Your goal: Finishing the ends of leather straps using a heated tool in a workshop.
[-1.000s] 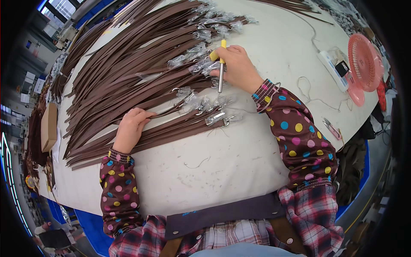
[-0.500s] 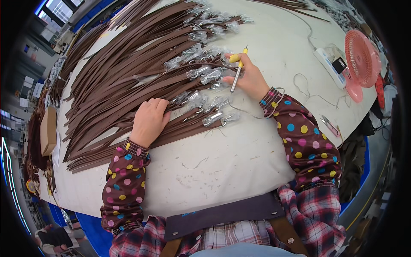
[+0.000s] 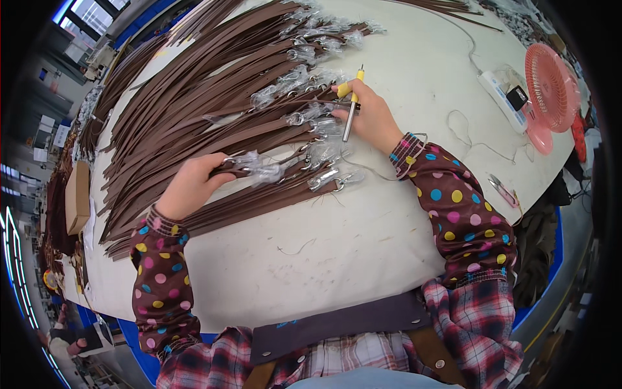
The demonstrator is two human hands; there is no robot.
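Long brown straps (image 3: 175, 139) lie in layered bundles on the white table, their metal-ringed ends wrapped in clear plastic (image 3: 275, 91). My left hand (image 3: 189, 185) pinches a brown strap close to its plastic-wrapped end (image 3: 262, 168), which is lifted over the nearer straps. Above the wrapped ends at the right of the pile, my right hand (image 3: 372, 117) is closed around a slim pen-shaped tool (image 3: 350, 117) with a yellow section and a silver shaft. Yellow wrapping covers its index fingertip. One strap reaches these fingers; whether they grip it I cannot tell.
A pink fan (image 3: 551, 91) stands at the right, beside a white power strip (image 3: 502, 100) with a black plug. Thin cord (image 3: 466, 133) loops across the table. Small pink-handled snips (image 3: 504, 191) lie near the right edge. A cardboard box (image 3: 78, 198) stands at the left.
My left hand has moved left and down from resting on the straps, and now holds a strap's wrapped end raised. The right hand has shifted slightly left with the tool.
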